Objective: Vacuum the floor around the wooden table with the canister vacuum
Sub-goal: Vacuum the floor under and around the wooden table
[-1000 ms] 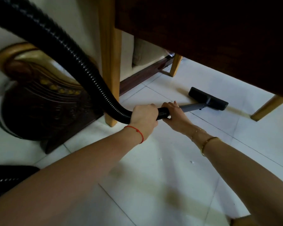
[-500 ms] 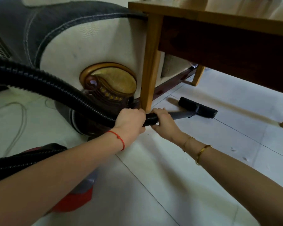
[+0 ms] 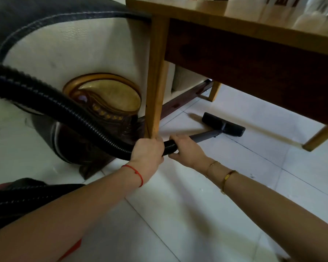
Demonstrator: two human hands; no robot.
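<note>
While your left hand (image 3: pixel 147 151) and right hand (image 3: pixel 186 148) curl their fingers around the black ribbed vacuum hose (image 3: pixel 68 108), the flat black floor nozzle (image 3: pixel 223 124) rests beyond your right fingertips, under the wooden table (image 3: pixel 235 21).

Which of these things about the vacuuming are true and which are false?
1. Both hands hold the vacuum. True: the left hand grips the black hose, and the right hand grips where the hose meets the grey tube.
2. The brush head is on top of the table. False: it lies on the white floor under the table.
3. The floor is carpet. False: it is white tiles.
4. A red string is on the left wrist. True.
</note>
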